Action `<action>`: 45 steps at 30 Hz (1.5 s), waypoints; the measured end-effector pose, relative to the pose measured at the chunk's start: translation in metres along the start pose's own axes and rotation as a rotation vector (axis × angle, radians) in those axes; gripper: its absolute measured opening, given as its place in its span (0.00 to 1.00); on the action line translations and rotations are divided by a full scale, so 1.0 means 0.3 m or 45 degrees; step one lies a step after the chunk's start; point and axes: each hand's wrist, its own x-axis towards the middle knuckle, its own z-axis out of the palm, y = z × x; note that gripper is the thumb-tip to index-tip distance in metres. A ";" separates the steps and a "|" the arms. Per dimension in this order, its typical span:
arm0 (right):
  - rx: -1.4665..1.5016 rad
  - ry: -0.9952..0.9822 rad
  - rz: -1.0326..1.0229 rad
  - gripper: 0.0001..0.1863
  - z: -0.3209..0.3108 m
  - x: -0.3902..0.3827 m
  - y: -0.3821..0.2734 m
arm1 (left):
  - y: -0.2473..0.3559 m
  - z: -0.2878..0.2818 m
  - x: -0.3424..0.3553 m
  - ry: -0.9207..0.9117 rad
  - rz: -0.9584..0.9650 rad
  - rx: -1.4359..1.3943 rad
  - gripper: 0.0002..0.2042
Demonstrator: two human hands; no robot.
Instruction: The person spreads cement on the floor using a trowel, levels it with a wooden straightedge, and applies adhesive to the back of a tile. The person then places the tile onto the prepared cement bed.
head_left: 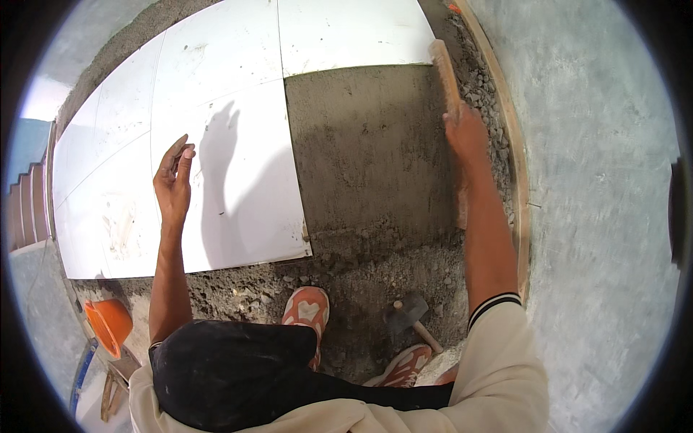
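Two hands [173,177], one straightedge [445,73]

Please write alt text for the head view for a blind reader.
A person's right hand grips a long wooden strip at the right side of a grey mortar bed; the left hand is raised, seemingly empty, over large white tiles.

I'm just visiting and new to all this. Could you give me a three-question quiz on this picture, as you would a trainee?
1. What does the right hand hold beside the grey mortar bed?
A) a hammer
B) a wooden strip
C) a broom

2. True or false: the left hand is pressed into the mortar.

3. Fill the gap: the orange container lies on the ____ side of the picture.

Key:
1. B
2. False: it is raised over the white tiles.
3. left
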 end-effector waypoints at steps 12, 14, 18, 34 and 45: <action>0.250 -0.263 -0.283 0.26 -0.026 -0.192 -0.751 | 0.017 0.016 -0.014 0.006 0.016 -0.094 0.23; 0.273 -0.243 -0.330 0.27 -0.012 -0.197 -0.773 | 0.014 0.022 -0.019 0.011 0.015 -0.121 0.23; 0.278 -0.319 -0.044 0.27 -0.055 -0.125 -0.601 | 0.004 -0.007 -0.018 0.027 0.002 -0.069 0.23; 0.123 -0.183 0.084 0.30 0.012 -0.020 -0.092 | 0.062 0.070 -0.024 -0.078 0.022 -0.096 0.23; 0.116 -0.201 -0.215 0.25 -0.467 -0.611 -0.160 | 0.238 0.142 -0.131 -0.216 0.270 -0.100 0.20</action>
